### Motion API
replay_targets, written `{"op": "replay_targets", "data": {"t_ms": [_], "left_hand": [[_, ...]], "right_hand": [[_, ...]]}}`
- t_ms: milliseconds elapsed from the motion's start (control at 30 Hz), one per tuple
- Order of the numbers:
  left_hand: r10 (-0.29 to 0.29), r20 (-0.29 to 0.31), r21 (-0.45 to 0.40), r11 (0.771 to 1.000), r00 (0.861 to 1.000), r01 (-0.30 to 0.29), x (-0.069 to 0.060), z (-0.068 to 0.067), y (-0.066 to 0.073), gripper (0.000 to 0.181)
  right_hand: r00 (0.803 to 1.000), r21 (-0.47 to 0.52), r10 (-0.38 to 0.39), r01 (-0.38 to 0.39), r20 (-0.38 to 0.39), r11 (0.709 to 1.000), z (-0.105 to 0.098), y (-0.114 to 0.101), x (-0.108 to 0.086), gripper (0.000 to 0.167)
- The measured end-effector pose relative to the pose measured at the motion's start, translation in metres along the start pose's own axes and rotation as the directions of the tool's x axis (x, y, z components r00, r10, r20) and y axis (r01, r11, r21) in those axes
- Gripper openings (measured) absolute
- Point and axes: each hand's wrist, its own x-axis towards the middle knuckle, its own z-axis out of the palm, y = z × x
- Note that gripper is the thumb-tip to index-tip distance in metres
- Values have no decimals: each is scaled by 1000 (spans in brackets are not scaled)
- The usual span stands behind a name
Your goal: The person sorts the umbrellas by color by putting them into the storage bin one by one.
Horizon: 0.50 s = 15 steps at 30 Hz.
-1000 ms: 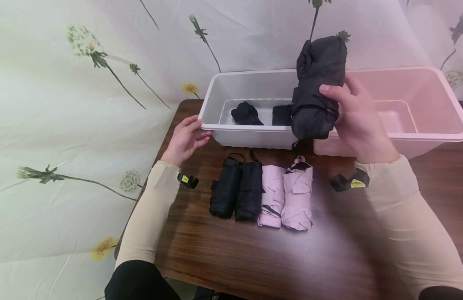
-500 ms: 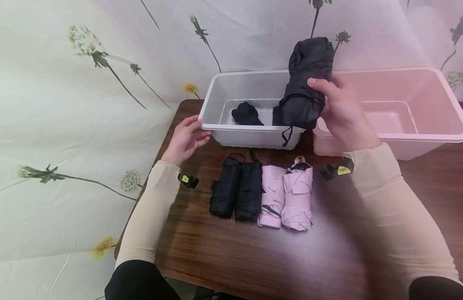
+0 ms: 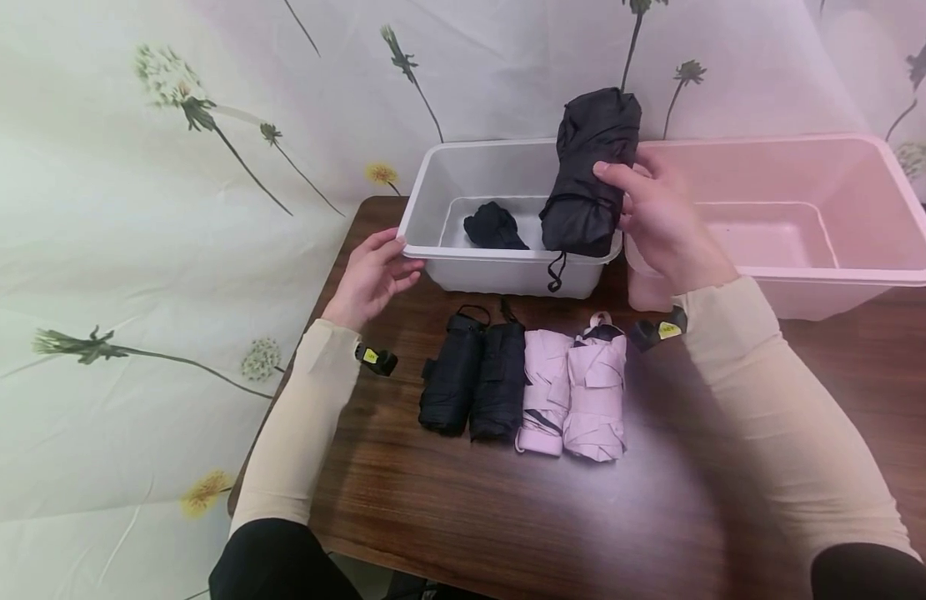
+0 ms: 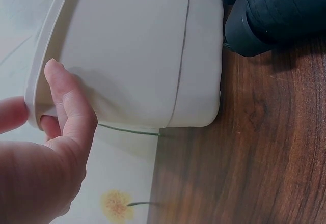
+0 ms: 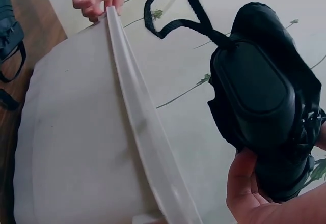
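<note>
My right hand (image 3: 668, 218) grips a folded black umbrella (image 3: 592, 171) above the right part of the white bin (image 3: 508, 275); in the right wrist view the umbrella's end cap (image 5: 254, 81) and its loose strap (image 5: 191, 23) show. At the bin's left front corner, my left hand (image 3: 368, 279) pinches the rim, and the left wrist view shows thumb and fingers on either side of the rim (image 4: 36, 81). Inside the white bin lies a black bundle (image 3: 494, 227). The held umbrella hides part of the bin's inside.
A pink bin (image 3: 778, 292) stands to the right of the white one. On the wooden table (image 3: 463, 517), in front of the white bin, two black umbrellas (image 3: 451, 375) and two pink umbrellas (image 3: 595, 400) lie side by side. A flowered cloth hangs behind.
My right hand has carried the black umbrella leftward, from near the gap between the bins to above the white bin. My left hand has stayed at the rim.
</note>
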Motion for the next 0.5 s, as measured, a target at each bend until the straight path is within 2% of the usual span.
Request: {"op": "replay_targets", "data": {"t_ms": [300, 500], "left_hand": [[-9, -6, -4, 1000, 1000, 9, 0, 2, 0, 39], [-10, -4, 11, 1000, 1000, 10, -1, 1, 1, 42]], "right_hand": [[999, -31, -4, 3, -35, 1000, 3, 7, 8, 51], [997, -106, -12, 4, -82, 994, 4, 4, 13, 57]]}}
